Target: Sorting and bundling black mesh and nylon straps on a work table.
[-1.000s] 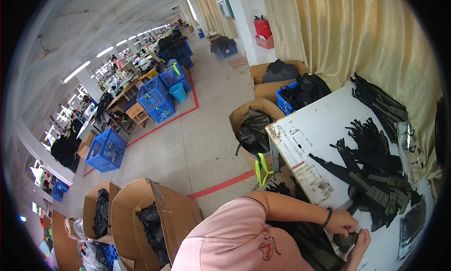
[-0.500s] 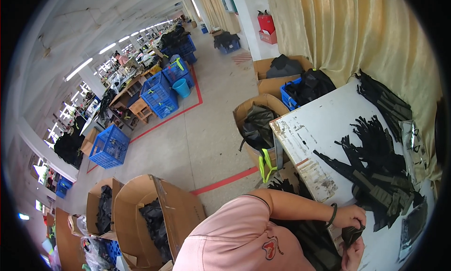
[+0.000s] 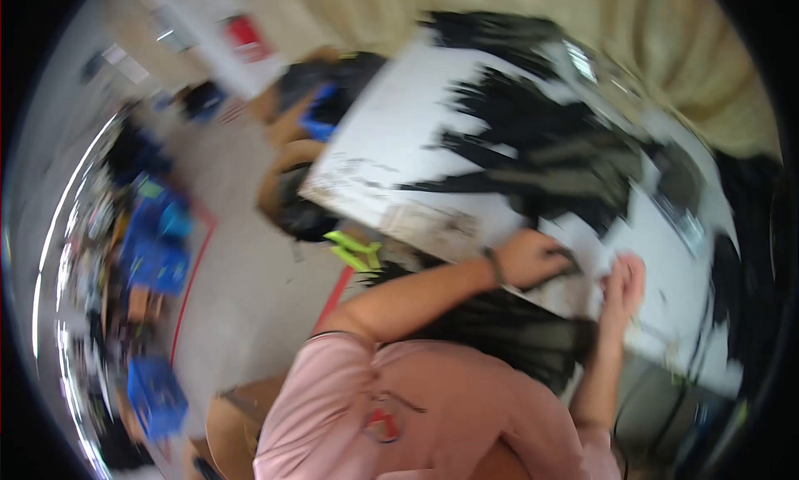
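Note:
My left hand (image 3: 533,259), a dark band on its wrist, is closed around a small dark fabric piece (image 3: 566,262) above the table's near edge. A short gap to the right is my right hand (image 3: 622,289), raised with its fingers drawn together. Motion blur hides what, if anything, they hold. Beyond both hands, a pile of black and dark olive strap pieces (image 3: 574,160) lies on the white table (image 3: 366,151). Dark fabric (image 3: 499,326) hangs below the near edge, between the table and my body.
More black pieces (image 3: 491,39) lie along the table's far side by the curtain. A clear plastic packet (image 3: 678,222) is at the right. Left of the table stand a carton (image 3: 279,180) with dark material and a blue crate (image 3: 319,114). Neon-yellow strips (image 3: 354,251) hang near the corner.
The view has swung right, bringing the table toward the middle. My hands, together on the dark piece before, are now apart; the left keeps the piece.

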